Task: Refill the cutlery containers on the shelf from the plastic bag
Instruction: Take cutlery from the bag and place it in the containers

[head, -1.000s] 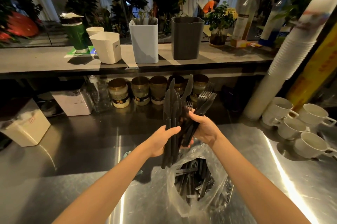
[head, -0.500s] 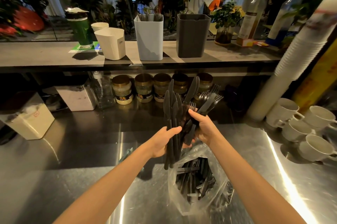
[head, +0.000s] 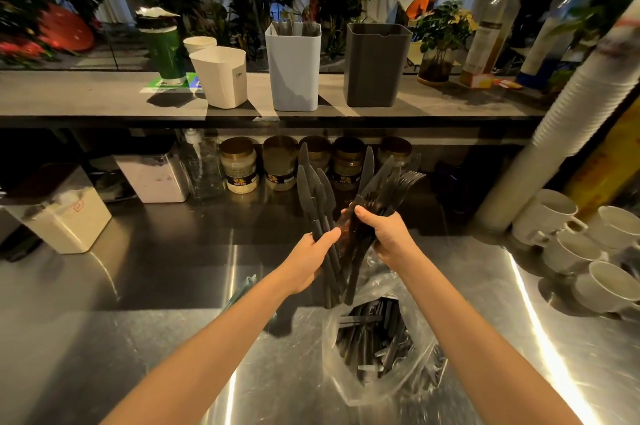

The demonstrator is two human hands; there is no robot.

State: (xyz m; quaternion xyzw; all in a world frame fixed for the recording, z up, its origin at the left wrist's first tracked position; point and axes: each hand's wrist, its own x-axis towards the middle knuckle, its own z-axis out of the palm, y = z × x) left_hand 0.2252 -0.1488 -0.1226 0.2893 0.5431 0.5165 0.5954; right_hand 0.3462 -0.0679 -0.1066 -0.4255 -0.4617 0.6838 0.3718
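Observation:
My left hand (head: pixel 310 260) grips a bunch of black plastic knives (head: pixel 317 196), blades pointing up. Beside it, my right hand (head: pixel 388 237) holds a mixed bunch of black forks and knives (head: pixel 388 182), fanned out to the right. Both bunches hang just above the clear plastic bag (head: pixel 419 376), which stands open on the steel counter with more black cutlery inside. On the shelf behind stand a white tall container (head: pixel 294 71) with a few black handles showing, a dark grey container (head: pixel 374 68) and a shorter white container (head: pixel 221 78).
Several jars (head: pixel 239 165) and a clear bottle line the back under the shelf (head: pixel 86 95). White cups (head: pixel 568 244) and a tall stack of paper cups (head: pixel 561 120) stand at the right. A white box (head: pixel 62 217) sits at the left. A green canister (head: pixel 162 47) stands on the shelf.
The two bunches have been pulled slightly apart, the forks fanning further right. The view has tilted down a little. The bag has not moved.

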